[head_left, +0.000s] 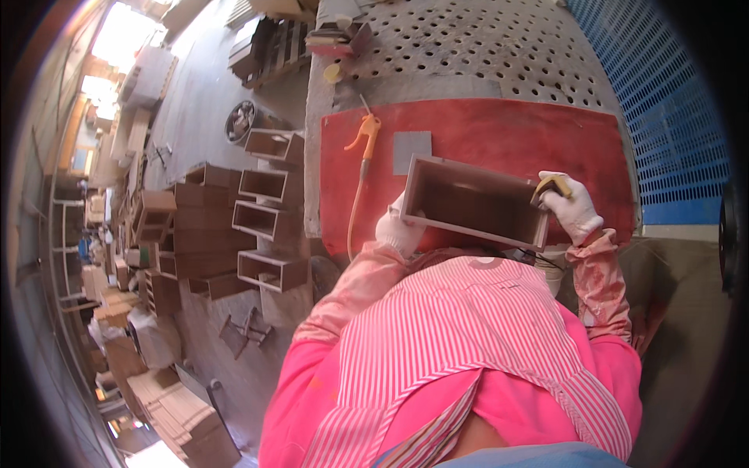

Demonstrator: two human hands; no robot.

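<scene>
Two white-gloved hands on one open brown box [474, 204], sitting over the red mat [569, 129] right in front of the worker I'm watching. Taking 12 as straight away from the worker, its long axis runs roughly 10 to 4. Left hand [401, 229] clasps the 9 o'clock end, thumb at the rim, other fingers partly hidden. Right hand [573, 209] pinches a yellowish block [555, 186] at the 3 o'clock end; box lies toward 9 from those fingers. Block's right by the rim, contact unclear; right hand's nearer that end.
</scene>
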